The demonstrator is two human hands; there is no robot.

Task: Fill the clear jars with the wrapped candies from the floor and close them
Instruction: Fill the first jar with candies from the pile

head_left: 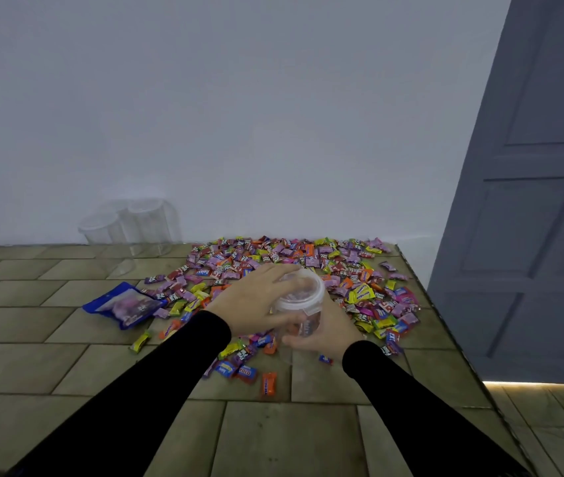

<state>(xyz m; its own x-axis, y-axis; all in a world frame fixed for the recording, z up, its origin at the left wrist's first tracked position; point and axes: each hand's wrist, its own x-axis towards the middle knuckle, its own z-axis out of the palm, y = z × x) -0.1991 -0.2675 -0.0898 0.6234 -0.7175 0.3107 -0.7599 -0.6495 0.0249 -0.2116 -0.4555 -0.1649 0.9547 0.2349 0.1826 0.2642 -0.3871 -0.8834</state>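
there — jar (303, 309) between both hands

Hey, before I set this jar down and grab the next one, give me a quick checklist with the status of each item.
1. Lid on the held jar: ok, it sits on the rim; whether it is fully sealed, cannot tell.
2. Left hand on the lid: ok, palm and fingers over it.
3. Right hand grip on the jar body: ok.
4. Jar filled: cannot tell; a few candies show through the wall.
5. Empty jars available: ok, by the wall.
6. Candies left on the floor: ok, a big pile.
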